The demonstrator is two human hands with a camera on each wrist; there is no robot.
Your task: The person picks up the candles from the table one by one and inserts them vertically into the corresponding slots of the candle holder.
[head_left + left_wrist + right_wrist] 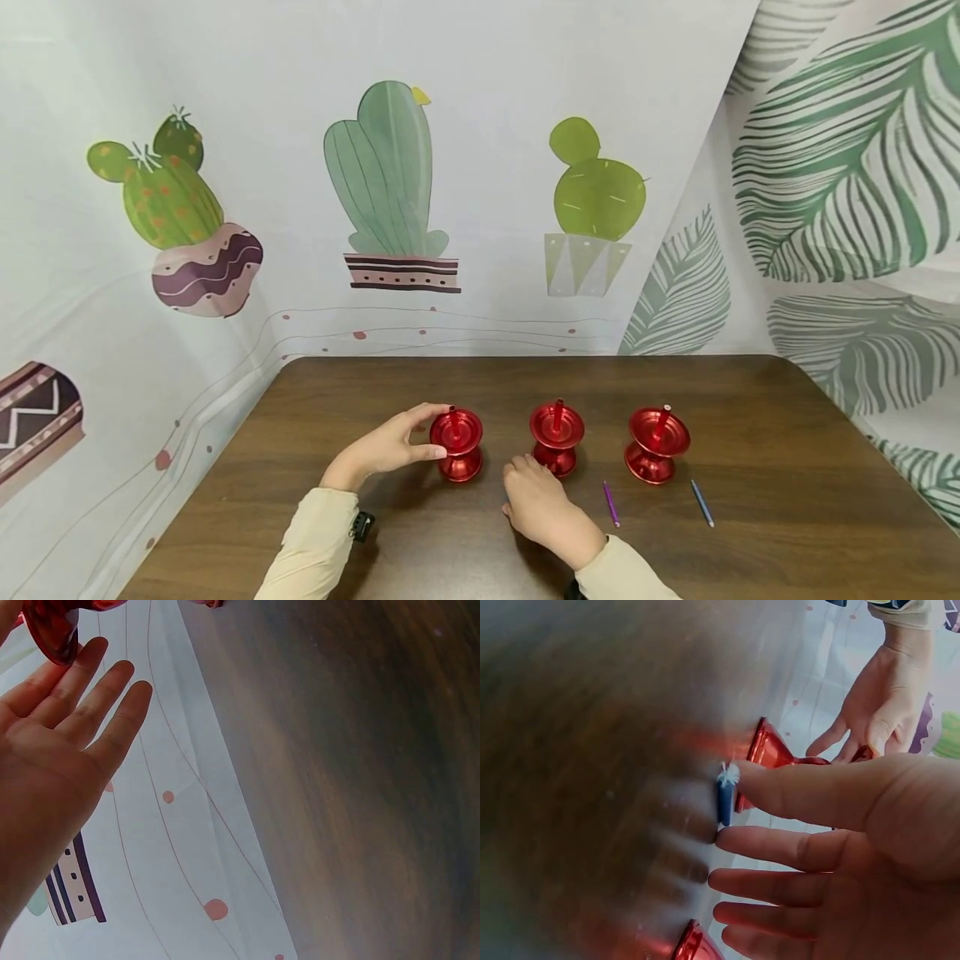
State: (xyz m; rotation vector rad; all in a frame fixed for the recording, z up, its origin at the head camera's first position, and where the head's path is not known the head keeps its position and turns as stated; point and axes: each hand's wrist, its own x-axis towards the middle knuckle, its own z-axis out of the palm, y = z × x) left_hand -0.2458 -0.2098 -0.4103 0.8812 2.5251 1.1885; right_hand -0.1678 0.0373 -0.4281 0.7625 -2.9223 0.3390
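My left hand point(392, 443) grips the dish of the leftmost shiny red candle holder point(460, 465), thumb at its near side and a finger at the far rim. It stands upright on the table, a thin tube rising from its dish. Low over the table, my right hand point(538, 502) is in front of the middle candle holder point(557, 429), thumb and fingers apart. Between thumb and index tips in the right wrist view lies a short blue stick point(724, 804) with a white frayed tip, mostly hidden by the hand in the head view.
A third red candle holder point(658, 442) stands at the right. Before it lie a thin purple stick point(611, 503) and another blue stick point(702, 502) on the brown wooden table point(780, 433). A cloth printed with cacti and leaves point(495, 167) hangs behind the table's far edge.
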